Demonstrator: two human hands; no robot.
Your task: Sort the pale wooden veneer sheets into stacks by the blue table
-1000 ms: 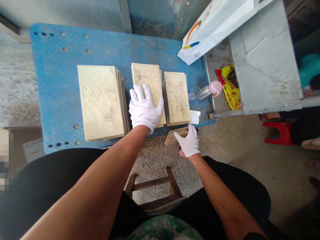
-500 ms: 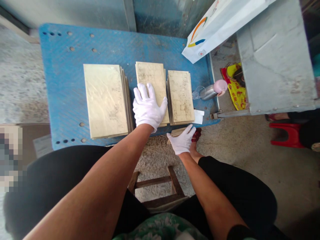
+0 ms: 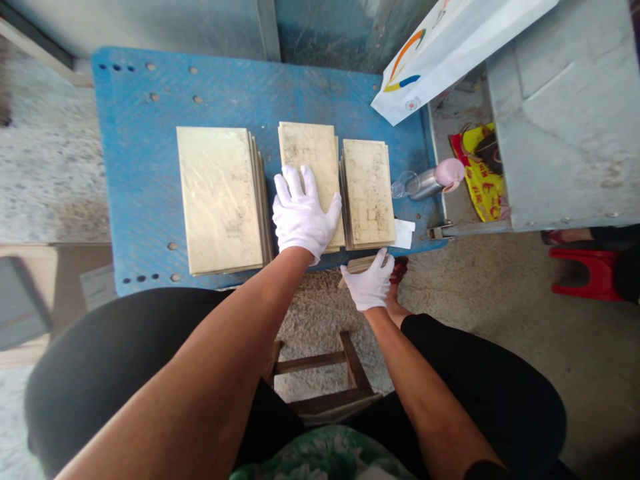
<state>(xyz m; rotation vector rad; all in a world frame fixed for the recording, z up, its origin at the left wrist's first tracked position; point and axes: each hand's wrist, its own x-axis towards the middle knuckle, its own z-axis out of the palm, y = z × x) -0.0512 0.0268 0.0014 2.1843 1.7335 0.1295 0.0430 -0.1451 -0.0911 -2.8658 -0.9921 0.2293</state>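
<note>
Three stacks of pale, thin rectangular sheets lie on a blue table: a large left stack, a middle stack and a right stack. My left hand, in a white glove, lies flat with fingers spread on the near end of the middle stack. My right hand, also gloved, is below the table's front edge with its fingers stretched out onto a tan board that pokes out under the edge; its grip on the board is hidden.
A steel bottle with a pink cap lies at the table's right end beside a small white paper. A white bag leans over a grey metal box. A wooden stool stands between my legs. A red stool is at right.
The view has drifted so everything sits a little further right. My right hand moved slightly left and up to the board under the table edge. My left hand stayed on the middle stack.
</note>
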